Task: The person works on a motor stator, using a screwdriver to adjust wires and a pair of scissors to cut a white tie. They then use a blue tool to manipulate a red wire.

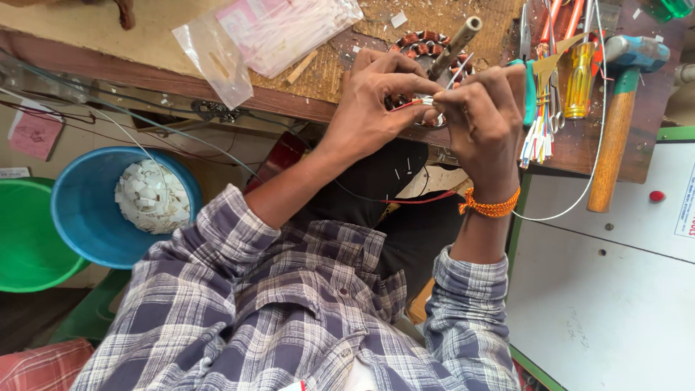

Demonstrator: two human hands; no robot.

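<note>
Pinching together at the tabletop's (166, 69) front edge, the left hand (369, 108) and the right hand (481, 119) meet over a motor stator with copper windings (423, 43). In the head view, the left hand's fingers (405, 87) are closed on a thin red wire (405, 106), and the right hand's fingers (452, 108) close on a small white sleeve (428, 101) at the same spot; both grips are tight, tips touching. An orange thread band (491, 208) circles the right wrist. Right of the hands lie a yellow-handled screwdriver (580, 81) and a hammer with a wooden handle (615, 137). A clear plastic bag (268, 32) lies to the left, and a blue bowl of white scraps (94, 217) sits below the tabletop beside a green bowl (29, 239).
</note>
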